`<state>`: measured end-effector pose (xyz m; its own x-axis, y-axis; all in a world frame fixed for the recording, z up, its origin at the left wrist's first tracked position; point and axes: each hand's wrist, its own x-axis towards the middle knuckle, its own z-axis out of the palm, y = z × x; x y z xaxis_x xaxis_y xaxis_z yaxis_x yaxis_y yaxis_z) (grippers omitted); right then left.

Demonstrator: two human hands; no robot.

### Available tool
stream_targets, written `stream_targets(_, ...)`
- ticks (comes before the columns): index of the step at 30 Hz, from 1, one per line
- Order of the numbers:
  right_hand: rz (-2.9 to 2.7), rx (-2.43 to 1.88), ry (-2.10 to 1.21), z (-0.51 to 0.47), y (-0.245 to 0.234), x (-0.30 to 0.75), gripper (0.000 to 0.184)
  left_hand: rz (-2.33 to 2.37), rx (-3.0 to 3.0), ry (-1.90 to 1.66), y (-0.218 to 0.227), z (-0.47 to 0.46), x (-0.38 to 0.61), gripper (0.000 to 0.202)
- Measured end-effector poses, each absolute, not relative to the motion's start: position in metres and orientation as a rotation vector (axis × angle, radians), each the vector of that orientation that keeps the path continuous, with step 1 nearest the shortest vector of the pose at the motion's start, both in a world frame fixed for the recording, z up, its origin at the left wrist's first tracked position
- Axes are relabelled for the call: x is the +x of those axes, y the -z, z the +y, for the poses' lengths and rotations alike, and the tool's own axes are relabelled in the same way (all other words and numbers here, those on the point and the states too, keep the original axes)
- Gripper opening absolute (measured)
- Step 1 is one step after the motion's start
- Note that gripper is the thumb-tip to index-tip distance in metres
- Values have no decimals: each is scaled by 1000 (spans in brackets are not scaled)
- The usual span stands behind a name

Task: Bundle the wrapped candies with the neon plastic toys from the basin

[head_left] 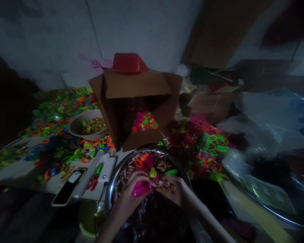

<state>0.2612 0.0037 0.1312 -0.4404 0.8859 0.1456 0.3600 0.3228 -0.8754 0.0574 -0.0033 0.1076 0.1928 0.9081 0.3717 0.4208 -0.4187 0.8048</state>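
Observation:
My left hand (131, 194) is closed around a bright pink hollow plastic piece (141, 188). Close against it, my right hand (176, 193) has its fingers bent round several small yellowish-brown pieces (168, 185) that look like wrapped sweets. A small yellow plastic piece (152, 172) shows between the two hands; which hand touches it I cannot tell. Both hands are over a wide metal bowl (109, 192) filled with small multicoloured pieces. Orange and red plastic pieces (144, 161) lie on top there, with a green one (171, 172) beside my right hand.
Behind the bowl a cardboard box (138, 84) lies on its side, bright plastic pieces inside, a red tub (128, 63) on top. Plastic heaps (63, 104) spread left around a pale basin (72, 130); another heap (205, 141) is right. A phone (69, 187) lies left.

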Motion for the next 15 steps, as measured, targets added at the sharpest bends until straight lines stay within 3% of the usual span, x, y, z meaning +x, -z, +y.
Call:
stream_targets(7,-2132,-950,-994,5,-140,266,26,1186,1995,-1028,-115,-7,54,14)
stream_targets(15,-2208,-1006,-1077,1,-137,273,13,1086,2212,-783,-105,-10,45,21)
